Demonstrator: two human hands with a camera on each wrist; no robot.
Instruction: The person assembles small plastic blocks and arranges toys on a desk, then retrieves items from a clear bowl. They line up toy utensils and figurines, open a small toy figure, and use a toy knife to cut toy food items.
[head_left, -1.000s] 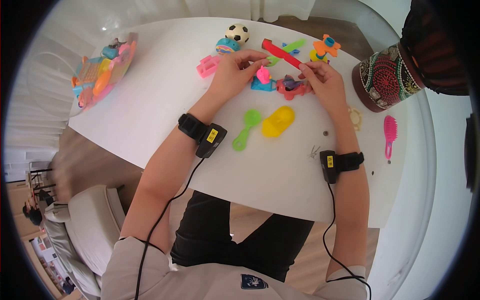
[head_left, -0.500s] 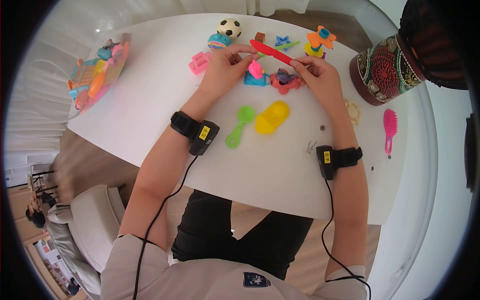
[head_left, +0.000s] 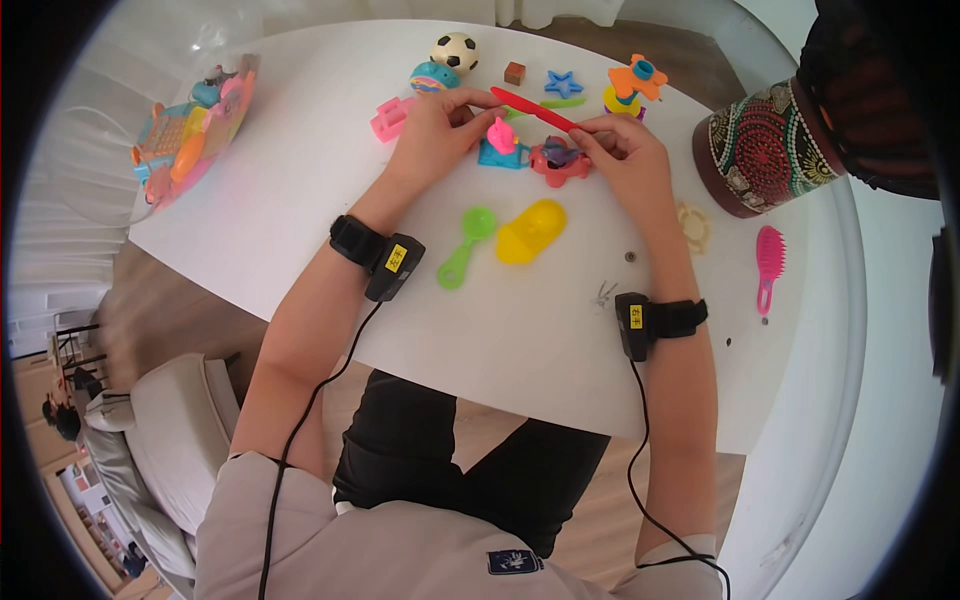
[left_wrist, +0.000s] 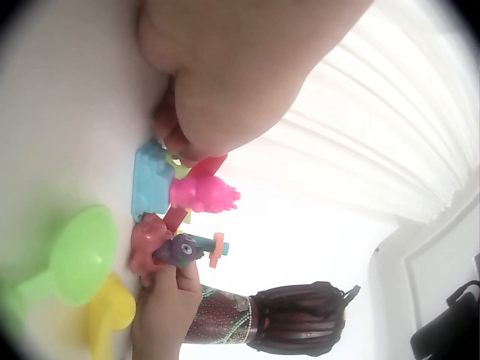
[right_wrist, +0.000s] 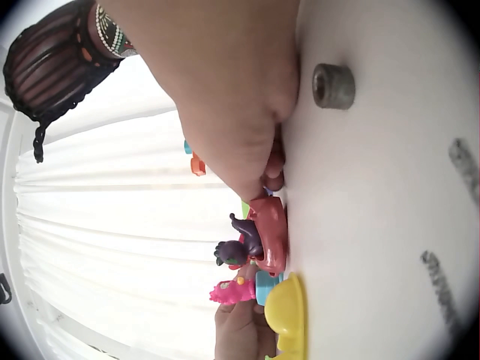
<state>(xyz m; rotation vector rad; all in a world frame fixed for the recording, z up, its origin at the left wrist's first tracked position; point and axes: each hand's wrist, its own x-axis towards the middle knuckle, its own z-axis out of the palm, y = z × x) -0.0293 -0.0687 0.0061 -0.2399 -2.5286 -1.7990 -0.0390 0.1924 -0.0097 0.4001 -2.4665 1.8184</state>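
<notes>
My right hand point(head_left: 632, 165) pinches one end of a red toy knife point(head_left: 535, 107), whose other end reaches my left fingers. A green toy knife point(head_left: 562, 103) passes behind the red one; my left hand point(head_left: 435, 138) pinches its near end, partly hidden. Below the red knife, a pink figure point(head_left: 501, 136) sits on a blue piece point(head_left: 498, 156). Beside it, close to my right hand, a dark purple figure point(right_wrist: 246, 241) rests in a red toy point(right_wrist: 271, 236). In the left wrist view, the red knife point(left_wrist: 177, 218) shows behind the pink figure.
Nearer me lie a green spoon point(head_left: 467, 246) and a yellow toy point(head_left: 532, 232). Behind are a ball point(head_left: 454, 52), brown block point(head_left: 514, 73) and blue star point(head_left: 564, 84). A pink brush point(head_left: 769, 268) and a drum point(head_left: 768, 148) stand at right.
The green knife has turned to lie flatter in view, and the red knife's left end has come closer to my left fingers. Both hands keep their holds; the whole scene has shifted slightly left.
</notes>
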